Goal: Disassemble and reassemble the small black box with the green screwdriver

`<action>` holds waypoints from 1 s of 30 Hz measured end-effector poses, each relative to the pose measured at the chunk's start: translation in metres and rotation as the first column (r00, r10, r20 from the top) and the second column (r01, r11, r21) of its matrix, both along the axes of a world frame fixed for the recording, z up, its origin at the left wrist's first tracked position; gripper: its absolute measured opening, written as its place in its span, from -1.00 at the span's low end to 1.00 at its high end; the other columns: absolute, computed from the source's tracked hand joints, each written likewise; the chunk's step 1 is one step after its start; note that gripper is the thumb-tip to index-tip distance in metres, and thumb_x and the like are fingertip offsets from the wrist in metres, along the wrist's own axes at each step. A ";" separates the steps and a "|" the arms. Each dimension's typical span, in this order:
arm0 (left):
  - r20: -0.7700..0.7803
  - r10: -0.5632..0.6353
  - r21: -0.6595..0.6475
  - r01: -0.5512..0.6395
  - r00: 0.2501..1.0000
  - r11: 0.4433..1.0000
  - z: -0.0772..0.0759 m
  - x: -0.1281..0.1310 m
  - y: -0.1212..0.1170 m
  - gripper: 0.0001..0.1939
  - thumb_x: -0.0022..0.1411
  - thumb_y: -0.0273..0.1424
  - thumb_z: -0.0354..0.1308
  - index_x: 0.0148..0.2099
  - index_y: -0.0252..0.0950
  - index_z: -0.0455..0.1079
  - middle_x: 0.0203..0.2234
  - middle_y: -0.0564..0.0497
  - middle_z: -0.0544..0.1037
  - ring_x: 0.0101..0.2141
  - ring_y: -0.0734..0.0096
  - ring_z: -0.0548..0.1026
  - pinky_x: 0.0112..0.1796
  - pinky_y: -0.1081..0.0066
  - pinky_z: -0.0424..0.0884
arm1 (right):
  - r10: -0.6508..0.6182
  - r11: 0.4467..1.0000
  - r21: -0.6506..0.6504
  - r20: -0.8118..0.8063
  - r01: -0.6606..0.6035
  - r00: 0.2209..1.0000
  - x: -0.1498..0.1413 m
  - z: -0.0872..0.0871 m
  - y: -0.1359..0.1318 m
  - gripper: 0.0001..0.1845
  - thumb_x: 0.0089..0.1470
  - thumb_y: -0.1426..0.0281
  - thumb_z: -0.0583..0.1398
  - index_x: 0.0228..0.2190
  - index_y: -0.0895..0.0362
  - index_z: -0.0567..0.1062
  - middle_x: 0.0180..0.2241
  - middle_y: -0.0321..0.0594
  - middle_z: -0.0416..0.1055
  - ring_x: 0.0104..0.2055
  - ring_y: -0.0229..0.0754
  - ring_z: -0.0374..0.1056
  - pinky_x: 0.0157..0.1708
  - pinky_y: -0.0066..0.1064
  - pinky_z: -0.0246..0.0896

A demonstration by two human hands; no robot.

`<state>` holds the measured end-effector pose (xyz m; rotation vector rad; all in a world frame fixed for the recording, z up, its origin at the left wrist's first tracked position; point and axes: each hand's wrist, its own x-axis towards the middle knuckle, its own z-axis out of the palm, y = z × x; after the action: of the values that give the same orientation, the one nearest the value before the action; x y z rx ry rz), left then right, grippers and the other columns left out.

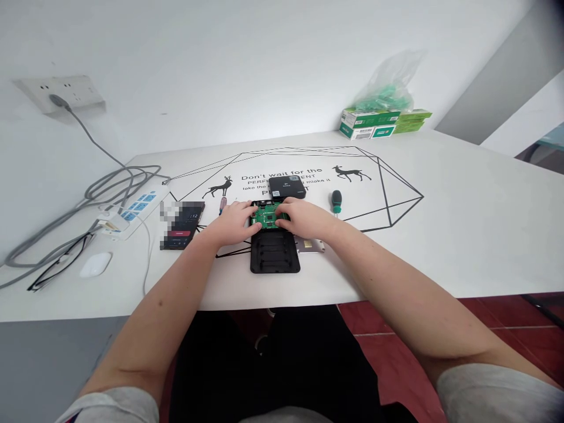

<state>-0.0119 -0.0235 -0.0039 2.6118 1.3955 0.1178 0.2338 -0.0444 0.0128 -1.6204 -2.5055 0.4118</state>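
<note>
My left hand and my right hand both grip a green circuit board from its two sides, fingers curled on its edges. The board sits just above the far end of an open black plastic case shell. A second black box part lies right behind the board. A flat silver metal plate shows under my right wrist.
A green-handled screwdriver lies right of my hands, a small red-handled one to the left. A phone, a power strip with grey cables, glasses and a white mouse lie left. Green boxes stand at the back.
</note>
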 end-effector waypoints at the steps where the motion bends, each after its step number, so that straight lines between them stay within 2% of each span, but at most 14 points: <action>1: 0.002 0.002 0.002 -0.002 1.000 1.000 0.000 0.000 0.000 -0.30 0.47 -0.02 -0.05 0.45 -0.31 0.39 0.43 -0.28 0.38 0.44 -0.24 0.27 0.44 -0.20 0.12 | -0.017 1.000 0.014 -0.008 0.017 1.000 0.002 0.002 0.000 -0.76 0.40 0.25 0.21 -0.06 0.14 0.58 0.08 0.00 0.49 -0.14 -0.08 0.48 -0.11 -0.26 0.28; 4: -0.005 0.001 -0.004 -0.001 1.000 1.000 0.000 0.000 -0.001 -0.25 0.47 0.04 -0.03 0.47 -0.31 0.36 0.48 -0.29 0.31 0.47 -0.23 0.22 0.45 -0.22 0.08 | -0.050 0.999 0.011 -0.009 0.050 0.999 0.012 0.013 -0.001 -0.67 0.33 0.09 0.27 -0.25 0.11 0.47 -0.12 -0.06 0.52 -0.17 -0.06 0.44 -0.22 -0.27 0.20; 6: -0.019 -0.003 -0.018 0.003 1.000 1.000 0.001 0.000 -0.002 -0.20 0.45 0.10 0.01 0.50 -0.31 0.34 0.52 -0.29 0.25 0.50 -0.25 0.16 0.46 -0.22 0.06 | -0.006 0.984 -0.176 0.048 0.014 0.999 0.021 0.019 -0.001 -0.56 0.14 -0.01 0.38 -0.32 0.06 0.40 -0.26 -0.17 0.53 -0.26 -0.06 0.41 -0.32 -0.27 0.14; 8: -0.035 -0.006 -0.036 0.005 0.999 0.999 0.002 0.000 -0.002 -0.19 0.45 0.12 0.03 0.51 -0.28 0.33 0.55 -0.28 0.20 0.51 -0.26 0.14 0.47 -0.24 0.01 | 0.064 0.930 -0.367 0.117 -0.017 0.991 0.029 0.022 -0.001 -0.45 -0.09 0.00 0.50 -0.32 0.04 0.38 -0.26 -0.22 0.54 -0.26 -0.05 0.42 -0.33 -0.27 0.15; 11: -0.049 -0.007 -0.044 0.005 0.999 0.999 0.002 0.001 -0.002 -0.23 0.47 0.12 0.02 0.50 -0.23 0.36 0.55 -0.30 0.20 0.50 -0.23 0.17 0.48 -0.30 -0.12 | 0.111 0.880 -0.474 0.151 -0.026 0.982 0.033 0.019 -0.002 -0.38 -0.25 0.07 0.55 -0.31 0.02 0.36 -0.24 -0.26 0.55 -0.23 -0.02 0.46 -0.33 -0.27 0.17; 17: -0.035 -0.020 -0.038 0.019 0.999 0.999 0.001 0.001 -0.002 -0.27 0.48 0.09 0.03 0.47 -0.22 0.40 0.52 -0.31 0.25 0.48 -0.23 0.22 0.47 -0.34 -0.14 | 0.126 0.895 -0.444 0.163 -0.041 0.979 0.028 0.016 -0.001 -0.48 -0.21 0.08 0.50 -0.41 0.02 0.35 -0.30 -0.26 0.54 -0.23 0.00 0.45 -0.34 -0.23 0.18; 22: -0.016 -0.023 -0.039 0.023 1.000 0.999 0.000 -0.001 -0.001 -0.27 0.48 0.10 0.05 0.48 -0.19 0.40 0.50 -0.26 0.29 0.44 -0.33 0.25 0.45 -0.33 -0.01 | 0.130 0.885 -0.464 0.166 -0.039 0.977 0.027 0.020 -0.004 -0.56 -0.14 0.13 0.48 -0.51 0.04 0.36 -0.42 -0.29 0.47 -0.30 -0.04 0.43 -0.37 -0.22 0.16; 24: -0.014 -0.026 -0.034 0.025 1.000 0.999 0.000 -0.001 -0.001 -0.26 0.47 0.11 0.04 0.48 -0.18 0.40 0.50 -0.27 0.29 0.45 -0.32 0.24 0.45 -0.33 -0.02 | 0.129 0.891 -0.451 0.156 -0.045 0.979 0.027 0.021 -0.006 -0.58 -0.11 0.17 0.47 -0.53 0.04 0.35 -0.45 -0.30 0.45 -0.33 -0.06 0.42 -0.39 -0.23 0.15; 27: -0.006 -0.024 -0.047 0.023 1.000 0.999 0.000 -0.001 -0.002 -0.23 0.46 0.14 0.04 0.49 -0.19 0.38 0.53 -0.28 0.24 0.48 -0.30 0.20 0.46 -0.34 -0.07 | 0.090 0.914 -0.404 0.132 -0.029 0.987 0.027 0.024 -0.009 -0.58 -0.12 0.22 0.50 -0.49 0.03 0.35 -0.42 -0.31 0.49 -0.32 -0.06 0.44 -0.40 -0.24 0.17; 30: 0.018 0.005 -0.095 -0.003 1.000 0.995 0.001 0.000 -0.005 -0.11 0.37 0.24 0.13 0.54 -0.14 0.30 0.61 -0.22 0.06 0.54 -0.36 0.05 0.46 -0.35 -0.04 | 0.068 0.913 -0.408 0.138 -0.006 0.988 0.027 0.026 -0.011 -0.59 -0.11 0.25 0.50 -0.47 0.02 0.36 -0.37 -0.29 0.54 -0.29 -0.05 0.47 -0.37 -0.25 0.22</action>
<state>-0.0119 -0.0283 -0.0031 2.5244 1.3654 0.0732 0.2605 -0.0549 0.0389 -1.8013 -2.6987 0.9046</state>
